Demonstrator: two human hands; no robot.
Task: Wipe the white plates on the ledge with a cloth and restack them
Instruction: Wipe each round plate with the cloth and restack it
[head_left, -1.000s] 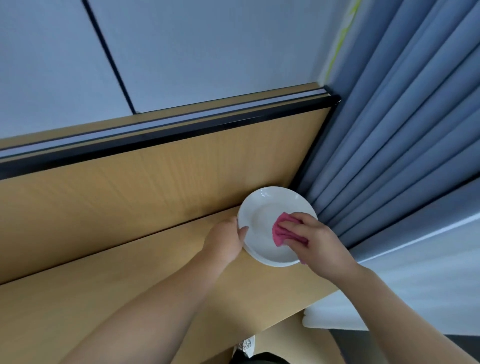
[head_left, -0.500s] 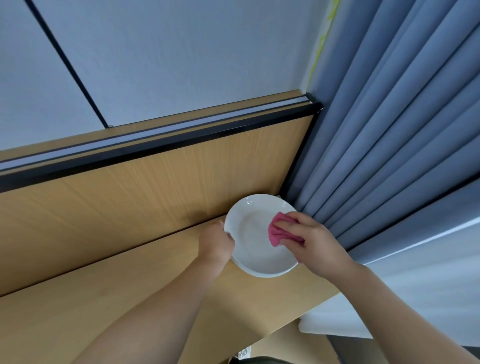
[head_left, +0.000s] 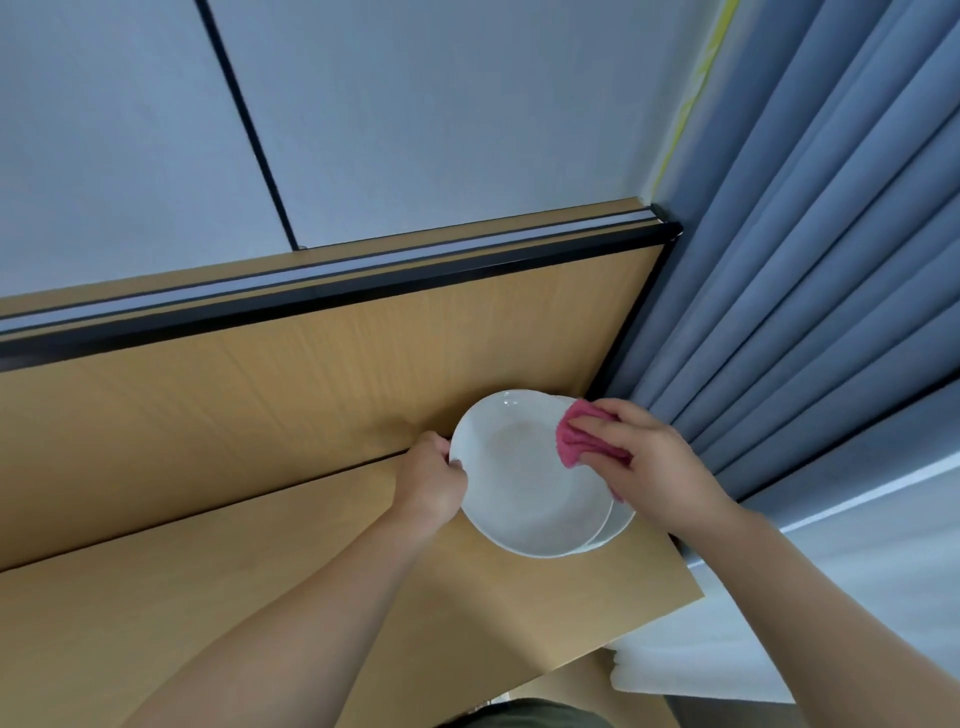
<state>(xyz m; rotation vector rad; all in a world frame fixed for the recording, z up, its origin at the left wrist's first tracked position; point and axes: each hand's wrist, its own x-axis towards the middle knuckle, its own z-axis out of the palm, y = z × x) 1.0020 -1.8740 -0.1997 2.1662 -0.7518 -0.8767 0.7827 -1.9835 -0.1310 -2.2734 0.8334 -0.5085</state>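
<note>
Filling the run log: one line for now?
left hand grips top plate rim | right hand holds pink cloth | lower plate beneath, offset

I work from one view, a wide-angle head camera tipped forward and down. It looks steeply over the counter (head_left: 260, 597) toward its upright back panel (head_left: 311, 389), with the wall (head_left: 441, 130) above and the curtain (head_left: 805, 260) filling the right side. It sits close. Both forearms run up from the bottom edge, and the left hand (head_left: 428, 480), right hand (head_left: 644, 457), plate (head_left: 519, 483) and cloth (head_left: 576, 436) land large, just right of centre. The frame is rolled, so the panel's top edge climbs to the right.
</note>
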